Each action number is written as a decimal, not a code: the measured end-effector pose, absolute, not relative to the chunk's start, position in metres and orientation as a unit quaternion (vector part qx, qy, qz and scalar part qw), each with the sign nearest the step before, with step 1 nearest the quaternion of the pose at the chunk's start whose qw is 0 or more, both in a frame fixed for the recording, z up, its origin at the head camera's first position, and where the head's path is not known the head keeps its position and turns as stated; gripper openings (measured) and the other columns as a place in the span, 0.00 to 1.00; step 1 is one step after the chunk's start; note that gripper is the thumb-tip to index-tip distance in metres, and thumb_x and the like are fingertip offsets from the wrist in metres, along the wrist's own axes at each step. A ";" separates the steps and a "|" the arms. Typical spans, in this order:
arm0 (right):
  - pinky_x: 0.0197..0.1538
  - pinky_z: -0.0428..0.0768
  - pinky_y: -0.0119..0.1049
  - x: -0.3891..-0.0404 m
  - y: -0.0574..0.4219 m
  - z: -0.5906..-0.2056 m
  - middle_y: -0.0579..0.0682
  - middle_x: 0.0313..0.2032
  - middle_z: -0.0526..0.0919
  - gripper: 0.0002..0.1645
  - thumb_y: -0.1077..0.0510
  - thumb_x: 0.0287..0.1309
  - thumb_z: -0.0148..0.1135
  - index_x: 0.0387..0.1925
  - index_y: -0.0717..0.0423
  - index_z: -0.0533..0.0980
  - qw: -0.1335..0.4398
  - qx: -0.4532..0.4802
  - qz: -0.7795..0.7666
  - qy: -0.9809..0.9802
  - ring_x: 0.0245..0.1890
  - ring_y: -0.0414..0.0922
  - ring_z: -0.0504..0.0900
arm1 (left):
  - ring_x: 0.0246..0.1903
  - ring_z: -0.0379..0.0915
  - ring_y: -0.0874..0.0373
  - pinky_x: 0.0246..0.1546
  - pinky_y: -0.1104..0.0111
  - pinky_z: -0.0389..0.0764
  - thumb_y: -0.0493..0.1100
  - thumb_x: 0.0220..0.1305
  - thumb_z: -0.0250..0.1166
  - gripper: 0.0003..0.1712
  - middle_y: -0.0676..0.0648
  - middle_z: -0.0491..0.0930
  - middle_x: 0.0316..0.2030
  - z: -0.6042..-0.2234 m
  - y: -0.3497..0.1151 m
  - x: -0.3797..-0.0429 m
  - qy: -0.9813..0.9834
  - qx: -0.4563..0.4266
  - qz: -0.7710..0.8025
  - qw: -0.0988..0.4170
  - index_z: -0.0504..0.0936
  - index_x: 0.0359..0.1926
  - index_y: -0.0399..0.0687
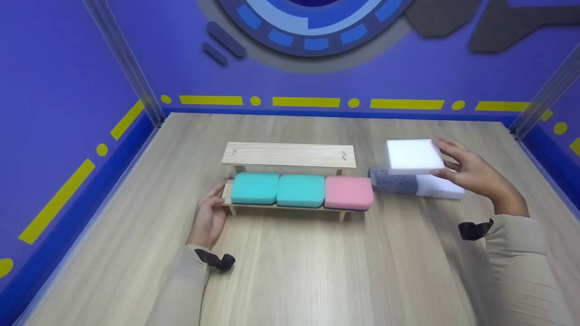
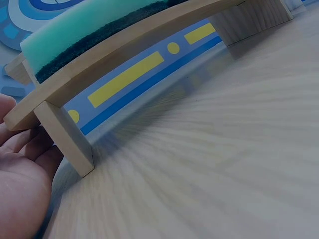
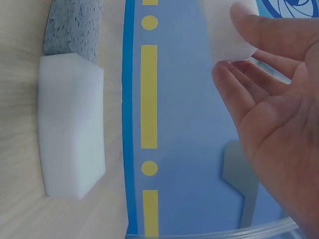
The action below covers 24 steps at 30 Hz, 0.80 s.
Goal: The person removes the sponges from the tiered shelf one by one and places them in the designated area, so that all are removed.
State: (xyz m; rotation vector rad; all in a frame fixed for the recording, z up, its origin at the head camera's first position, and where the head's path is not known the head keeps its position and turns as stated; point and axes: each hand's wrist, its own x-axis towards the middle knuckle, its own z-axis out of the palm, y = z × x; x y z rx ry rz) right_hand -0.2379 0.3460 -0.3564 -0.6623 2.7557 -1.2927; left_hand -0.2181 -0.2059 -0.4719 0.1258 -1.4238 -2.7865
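Observation:
My left hand [image 1: 209,217] grips the left end of a wooden rack's front plank [image 1: 228,192], with fingers curled at its edge in the left wrist view. On that plank sit two teal sponges [image 1: 255,188] [image 1: 301,190] and a pink sponge [image 1: 348,192] at the right end, side by side. A dark scouring layer [image 2: 104,42] shows under the nearest teal one. My right hand [image 1: 476,172] pinches a white foam sponge block [image 1: 414,155] by its right edge, raised over the table. Below it lie a grey pumice-like block [image 1: 393,182] and a second white block [image 1: 440,186], end to end.
Behind the sponges stands a bare raised wooden plank [image 1: 290,155] on short legs. The wood-grain table [image 1: 290,271] is bordered by blue panels [image 1: 317,81] with yellow marks at the back and sides. The lying blocks are just right of the pink sponge.

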 end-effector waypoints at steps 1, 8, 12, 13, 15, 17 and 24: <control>0.54 0.65 0.08 -0.238 0.348 -0.357 0.72 0.71 0.46 0.45 0.67 0.60 0.60 0.71 0.72 0.47 0.015 -0.211 -0.417 0.884 0.69 0.58 0.58 | 0.75 0.39 0.50 0.75 0.63 0.46 0.23 0.57 0.38 0.38 0.37 0.43 0.75 -0.472 -0.206 -0.218 -0.456 0.038 -0.889 0.005 0.48 0.72 0.27; 0.51 0.65 0.07 -0.235 0.362 -0.362 0.74 0.70 0.44 0.45 0.69 0.60 0.58 0.72 0.72 0.45 0.009 -0.200 -0.404 0.893 0.67 0.58 0.59 | 0.75 0.40 0.53 0.74 0.66 0.47 0.23 0.57 0.40 0.38 0.39 0.45 0.75 -0.472 -0.207 -0.218 -0.452 0.045 -0.891 0.003 0.49 0.72 0.29; 0.50 0.65 0.06 -0.234 0.372 -0.364 0.74 0.71 0.42 0.45 0.69 0.61 0.58 0.72 0.70 0.44 0.008 -0.188 -0.409 0.893 0.69 0.64 0.55 | 0.75 0.40 0.52 0.74 0.65 0.47 0.23 0.57 0.39 0.38 0.39 0.44 0.75 -0.472 -0.207 -0.219 -0.451 0.041 -0.892 0.004 0.48 0.72 0.28; 0.50 0.64 0.06 -0.233 0.374 -0.364 0.74 0.71 0.41 0.46 0.68 0.61 0.58 0.72 0.70 0.44 0.008 -0.185 -0.410 0.893 0.69 0.66 0.53 | 0.75 0.40 0.52 0.74 0.65 0.47 0.23 0.57 0.39 0.38 0.39 0.44 0.75 -0.472 -0.207 -0.219 -0.452 0.041 -0.891 0.004 0.48 0.72 0.28; 0.50 0.64 0.05 -0.232 0.380 -0.366 0.75 0.71 0.40 0.46 0.67 0.62 0.57 0.73 0.70 0.43 0.005 -0.180 -0.409 0.894 0.69 0.69 0.51 | 0.75 0.40 0.51 0.74 0.65 0.47 0.23 0.57 0.38 0.38 0.38 0.44 0.75 -0.472 -0.207 -0.219 -0.453 0.039 -0.891 0.005 0.47 0.72 0.28; 0.50 0.63 0.05 -0.231 0.385 -0.368 0.75 0.71 0.39 0.46 0.68 0.62 0.57 0.72 0.70 0.42 0.005 -0.175 -0.417 0.892 0.71 0.65 0.49 | 0.75 0.40 0.51 0.74 0.65 0.47 0.23 0.57 0.38 0.38 0.38 0.44 0.75 -0.472 -0.207 -0.220 -0.454 0.038 -0.890 0.004 0.47 0.72 0.28; 0.48 0.62 0.04 -0.229 0.404 -0.376 0.73 0.72 0.36 0.46 0.66 0.63 0.56 0.73 0.69 0.41 0.007 -0.146 -0.416 0.898 0.70 0.70 0.45 | 0.75 0.39 0.52 0.75 0.65 0.46 0.23 0.58 0.39 0.38 0.38 0.43 0.75 -0.472 -0.207 -0.218 -0.460 0.036 -0.887 -0.002 0.47 0.72 0.29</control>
